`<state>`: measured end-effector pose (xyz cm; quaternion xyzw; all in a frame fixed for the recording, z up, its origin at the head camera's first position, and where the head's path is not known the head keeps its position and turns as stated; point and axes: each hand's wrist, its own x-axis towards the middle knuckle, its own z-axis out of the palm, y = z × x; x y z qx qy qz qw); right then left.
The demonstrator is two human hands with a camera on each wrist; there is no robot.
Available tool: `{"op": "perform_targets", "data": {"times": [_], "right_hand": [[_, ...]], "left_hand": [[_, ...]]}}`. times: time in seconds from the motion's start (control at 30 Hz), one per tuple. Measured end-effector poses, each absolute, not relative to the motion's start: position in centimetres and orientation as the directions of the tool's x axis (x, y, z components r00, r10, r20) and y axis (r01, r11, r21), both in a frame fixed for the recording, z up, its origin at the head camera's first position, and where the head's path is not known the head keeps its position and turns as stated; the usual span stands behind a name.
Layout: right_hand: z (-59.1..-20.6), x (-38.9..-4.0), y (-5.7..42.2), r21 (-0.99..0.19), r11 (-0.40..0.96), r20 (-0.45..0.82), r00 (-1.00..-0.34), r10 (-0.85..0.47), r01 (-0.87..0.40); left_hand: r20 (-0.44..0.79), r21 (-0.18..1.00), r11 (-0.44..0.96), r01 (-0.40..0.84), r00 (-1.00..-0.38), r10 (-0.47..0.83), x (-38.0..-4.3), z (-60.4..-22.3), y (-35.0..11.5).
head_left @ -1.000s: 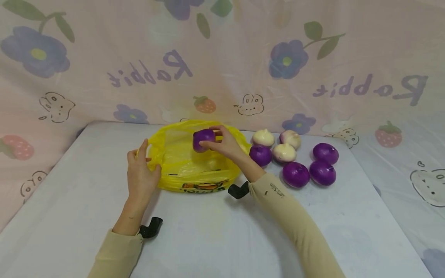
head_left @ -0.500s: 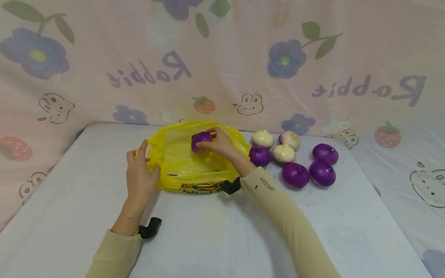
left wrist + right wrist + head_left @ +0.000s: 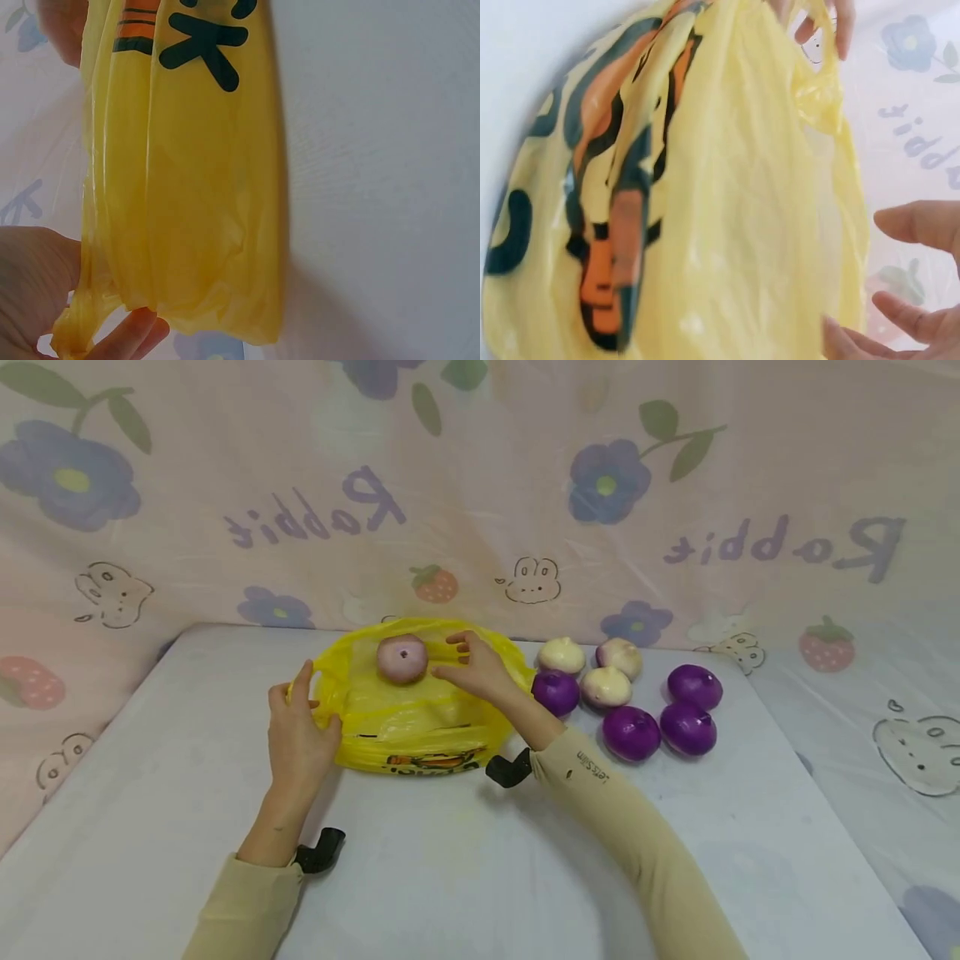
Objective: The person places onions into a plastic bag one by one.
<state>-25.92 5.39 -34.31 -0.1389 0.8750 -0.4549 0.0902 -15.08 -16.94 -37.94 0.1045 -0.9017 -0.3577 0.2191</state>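
The yellow plastic bag [image 3: 420, 714] stands on the table with its mouth spread wide. My left hand [image 3: 303, 739] holds the bag by its left handle, thumb on one side and fingers on the other in the left wrist view. Within the bag's mouth shows an onion [image 3: 402, 659], its pale pinkish end facing up. Just right of that onion is my right hand [image 3: 480, 672], fingers parted and nothing between them. The right wrist view shows the right hand's fingers [image 3: 919, 221] spread beside the bag's open edge.
Right of the bag sit several more onions: pale ones such as the near white onion [image 3: 606, 687], and purple ones such as the front purple onion [image 3: 632, 733]. The white table [image 3: 420, 860] backs onto a printed curtain [image 3: 465, 485].
The right hand has let go of the onion and its fingers have parted. The onion has shifted left and turned from its purple side to its pale end. The left hand keeps its hold.
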Motion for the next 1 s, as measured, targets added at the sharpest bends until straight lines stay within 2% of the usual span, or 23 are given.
{"op": "perform_targets", "data": {"times": [0.47,1.0], "right_hand": [[-32.7,-24.5,8.5,-0.883,0.442,0.036,-0.962,-0.269,-0.157],[-33.3,-24.4,12.8,-0.926,0.29,0.178,-0.957,-0.228,-0.242]], "left_hand": [[0.33,0.685,0.729,-0.024,-0.881,-0.338,-15.0,-38.4,-17.3],[0.328,0.676,0.736,-0.025,-0.885,-0.331,-14.9,-38.3,-17.4]]}}
